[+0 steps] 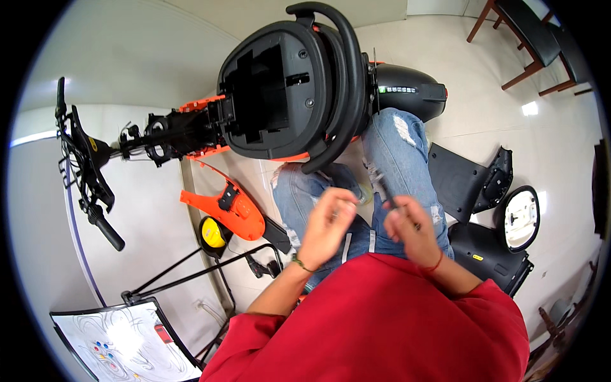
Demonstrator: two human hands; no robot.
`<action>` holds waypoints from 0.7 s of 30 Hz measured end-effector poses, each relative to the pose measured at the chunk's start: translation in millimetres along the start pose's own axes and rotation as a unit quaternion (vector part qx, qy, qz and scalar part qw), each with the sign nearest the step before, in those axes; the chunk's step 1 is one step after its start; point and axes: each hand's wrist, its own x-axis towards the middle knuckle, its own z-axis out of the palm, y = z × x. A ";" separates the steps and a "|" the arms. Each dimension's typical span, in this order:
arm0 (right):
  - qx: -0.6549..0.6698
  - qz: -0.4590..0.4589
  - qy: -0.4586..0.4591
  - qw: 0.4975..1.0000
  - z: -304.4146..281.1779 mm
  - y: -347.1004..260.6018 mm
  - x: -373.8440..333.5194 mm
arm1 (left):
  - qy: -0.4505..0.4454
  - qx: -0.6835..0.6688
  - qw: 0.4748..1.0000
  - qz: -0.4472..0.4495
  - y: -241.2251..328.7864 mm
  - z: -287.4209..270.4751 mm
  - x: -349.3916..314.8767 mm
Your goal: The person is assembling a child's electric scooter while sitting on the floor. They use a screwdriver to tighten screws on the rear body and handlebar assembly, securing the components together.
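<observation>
My right hand [412,230] is closed round a slim dark-handled screwdriver [387,191], whose far end points up and away over my right thigh. Its tip is blurred. To its left, my left hand [329,223] is raised above my lap with its fingers curled together; whatever they pinch, if anything, is too small to make out. Both hands are apart from the partly stripped electric scooter [318,102] in front of my knees. The scooter's black seat base [299,130] has an uncovered dark cavity, and a thick black rail [349,83] curves round its right side.
At left are the scooter's handlebar [95,153] and an orange body panel [245,213] on the floor. A whiteboard [127,344] stands at lower left. Black panels [455,181] and a round lid [519,219] lie at right. Chairs [525,32] stand at far right.
</observation>
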 end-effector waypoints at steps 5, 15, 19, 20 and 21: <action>-0.233 -0.088 -0.105 0.963 26.5 9.8 -5.7 | -0.085 -0.170 0.979 -0.079 -17.4 25.4 -14.6; -0.119 0.033 -0.171 0.978 7.1 13.9 -6.9 | -0.053 -0.209 0.965 -0.151 -56.6 25.6 -26.0; -0.314 -0.013 0.023 0.949 -33.3 -18.2 40.9 | 0.001 -0.297 0.935 -0.192 -69.1 23.6 -17.4; -0.307 -0.060 0.066 0.947 -39.5 -22.0 66.5 | 0.012 -0.337 0.919 -0.205 -69.8 22.0 -17.0; -0.299 -0.109 0.109 0.942 -42.9 -26.7 95.2 | 0.014 -0.346 0.916 -0.203 -74.0 20.6 -18.6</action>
